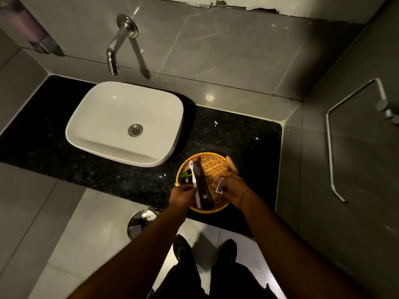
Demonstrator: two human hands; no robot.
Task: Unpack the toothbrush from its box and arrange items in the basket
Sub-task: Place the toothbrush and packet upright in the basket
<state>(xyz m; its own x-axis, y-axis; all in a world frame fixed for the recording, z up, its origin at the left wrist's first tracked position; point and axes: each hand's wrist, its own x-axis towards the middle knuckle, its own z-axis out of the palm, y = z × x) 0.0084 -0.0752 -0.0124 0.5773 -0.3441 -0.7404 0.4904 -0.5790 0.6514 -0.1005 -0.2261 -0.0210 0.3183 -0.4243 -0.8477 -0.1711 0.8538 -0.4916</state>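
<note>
A round wicker basket (212,167) sits on the black counter, right of the sink. My left hand (182,194) holds a white toothbrush (195,180) together with a long dark brown box (201,186) over the basket's left side. My right hand (234,187) grips a small white and blue tube (220,186) over the basket's right part. A small dark item with a green top (185,176) lies at the basket's left rim.
A white basin (125,124) stands on the black granite counter (237,134) under a wall tap (113,52). A steel towel rail (330,147) runs along the right wall. A metal bin (140,221) stands on the floor below the counter edge.
</note>
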